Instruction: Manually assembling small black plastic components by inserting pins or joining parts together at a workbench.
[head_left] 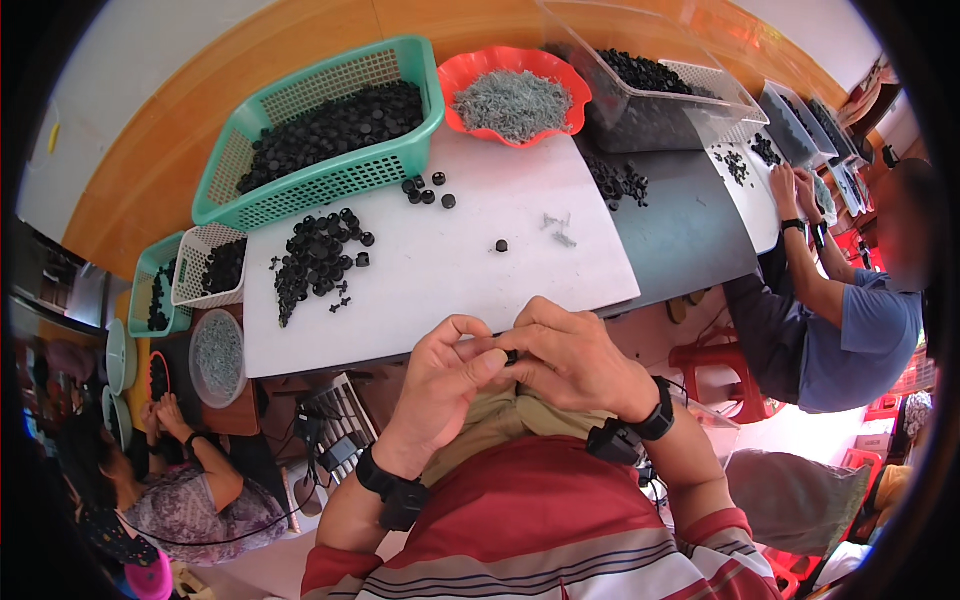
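My left hand (447, 380) and my right hand (578, 358) meet in front of my body, just off the near edge of the white board (440, 270). Between their fingertips they pinch a small black plastic part (511, 357), mostly hidden by the fingers. On the board ahead stands a single black cap (501, 246). A few small clear or grey pieces (560, 230) lie right of it. To the left spreads a pile of black caps and smaller black parts (318, 250), with several loose caps (428, 192) behind.
A green basket (420, 150) of black caps and a red scalloped bowl (448, 70) of greyish small pieces stand at the back. A clear bin (690, 105) is back right. White basket (190, 292) and clear tub (217, 400) sit left. People work at both sides.
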